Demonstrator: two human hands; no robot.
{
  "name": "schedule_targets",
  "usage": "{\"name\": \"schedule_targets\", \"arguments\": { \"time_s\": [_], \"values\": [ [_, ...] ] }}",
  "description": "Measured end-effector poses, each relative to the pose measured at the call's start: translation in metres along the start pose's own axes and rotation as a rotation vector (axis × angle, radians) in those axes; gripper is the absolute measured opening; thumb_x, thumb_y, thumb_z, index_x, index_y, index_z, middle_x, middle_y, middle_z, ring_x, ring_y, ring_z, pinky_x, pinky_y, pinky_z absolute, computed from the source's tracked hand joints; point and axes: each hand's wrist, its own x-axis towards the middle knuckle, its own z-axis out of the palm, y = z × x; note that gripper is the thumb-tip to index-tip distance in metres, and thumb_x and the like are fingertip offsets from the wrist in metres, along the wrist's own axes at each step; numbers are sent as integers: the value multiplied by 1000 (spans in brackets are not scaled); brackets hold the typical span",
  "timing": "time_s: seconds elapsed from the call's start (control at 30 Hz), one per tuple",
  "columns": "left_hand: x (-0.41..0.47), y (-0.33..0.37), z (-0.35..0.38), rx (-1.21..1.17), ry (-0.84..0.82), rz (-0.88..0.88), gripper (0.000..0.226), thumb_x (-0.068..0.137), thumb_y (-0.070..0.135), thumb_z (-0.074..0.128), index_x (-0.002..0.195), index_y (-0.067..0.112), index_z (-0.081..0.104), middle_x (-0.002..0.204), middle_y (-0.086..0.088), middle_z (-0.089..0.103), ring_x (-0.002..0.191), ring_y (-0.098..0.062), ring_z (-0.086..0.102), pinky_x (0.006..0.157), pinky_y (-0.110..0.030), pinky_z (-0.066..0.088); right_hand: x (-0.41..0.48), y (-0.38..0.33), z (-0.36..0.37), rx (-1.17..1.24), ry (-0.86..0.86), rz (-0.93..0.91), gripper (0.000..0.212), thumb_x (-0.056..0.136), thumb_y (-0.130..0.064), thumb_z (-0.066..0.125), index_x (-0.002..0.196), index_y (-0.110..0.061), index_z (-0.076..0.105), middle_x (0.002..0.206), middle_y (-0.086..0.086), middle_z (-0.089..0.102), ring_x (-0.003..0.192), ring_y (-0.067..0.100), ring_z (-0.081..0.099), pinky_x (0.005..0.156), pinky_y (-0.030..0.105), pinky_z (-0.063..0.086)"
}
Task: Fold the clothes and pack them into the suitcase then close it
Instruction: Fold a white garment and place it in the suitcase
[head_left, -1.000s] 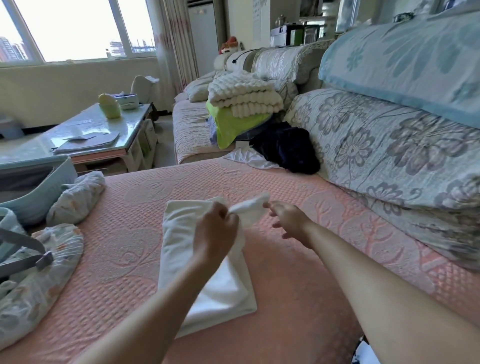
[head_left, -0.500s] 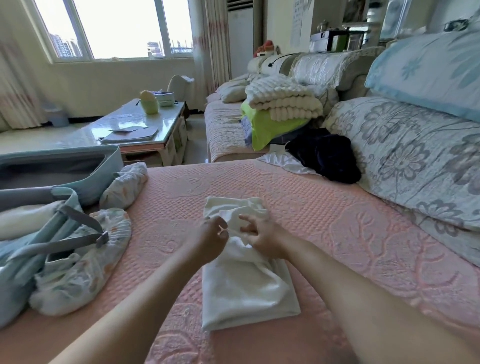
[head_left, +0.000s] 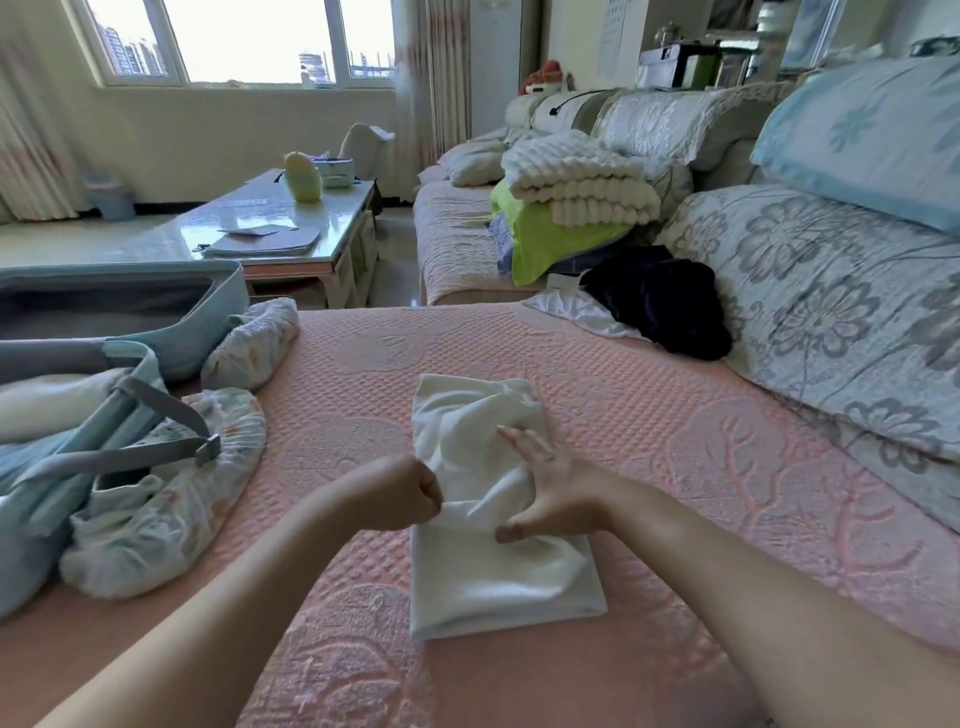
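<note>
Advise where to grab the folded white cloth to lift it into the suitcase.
Take the cloth by its long sides near the middle, coming in under it from left and right. It is a long layered strip, and its far end is rumpled and loose, so lifting by one end would likely undo the fold.

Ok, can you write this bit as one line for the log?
step: folding | left grip: holds white cloth | right grip: flat on cloth | suitcase: open
</note>
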Motion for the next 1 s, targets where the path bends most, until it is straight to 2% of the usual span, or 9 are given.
{"name": "schedule_targets", "arguments": {
  "time_s": [0.13,0.2,0.4,0.57,0.63,0.73,0.8,0.9,1.0],
  "values": [
    [-8,1,6,-253,34,-119,32,85,41,54,78,17,75,76,3,73,83,-21,68,76,-30,50,4,-4,9,-90,-48,2,142,54,-57,82,151,-47,-22,166,-10,-12,154,16,-2,123,37,12],
    [-6,10,11,-185,102,-150,44,85,58,57,83,19,76,82,0,73,80,-19,67,71,-30,48,3,-6,12,-103,-42,21,140,58,-48,79,146,-50,-30,165,-11,-18,154,16,-5,124,40,15],
    [-5,15,20,3,190,-127,22,77,35,62,69,15,70,76,0,70,75,-22,66,59,-26,44,-10,-8,10,-144,-60,10,123,79,2,55,142,-47,-39,159,-11,-34,153,14,-14,125,36,14],
    [-4,14,16,118,227,-78,26,89,38,53,73,20,63,81,2,67,78,-22,63,60,-28,41,-17,-4,15,-207,-278,-11,108,77,-15,61,159,-36,-6,168,-5,-7,153,13,-9,124,35,-2],
    [5,16,8,98,389,-55,20,95,36,49,85,22,61,85,1,65,78,-22,59,60,-30,38,-14,-2,7,66,-165,5,95,69,-31,59,155,-45,21,162,-4,27,150,18,22,124,40,20],
    [28,18,1,-88,556,62,16,99,27,47,98,19,61,99,-3,61,88,-25,56,69,-33,38,1,5,-9,385,176,-21,55,83,-19,53,138,-29,57,137,0,60,109,5,61,94,25,53],
    [50,18,0,-123,527,147,22,101,26,47,115,21,62,119,-3,60,106,-28,57,83,-36,45,16,12,-19,242,395,2,42,94,-8,46,129,-24,64,134,2,62,106,9,63,88,22,50],
    [79,20,2,-22,329,93,38,101,37,45,137,25,52,143,-5,49,130,-29,46,104,-39,40,42,24,-22,52,451,19,43,98,-8,44,134,-25,60,139,-2,59,121,21,59,98,35,49],
    [97,14,7,-15,378,54,19,93,34,53,100,31,70,115,0,64,106,-25,57,79,-27,40,67,36,-22,-35,339,67,40,100,-18,49,138,-29,57,139,-3,59,122,21,60,99,37,49]
  ]
}}
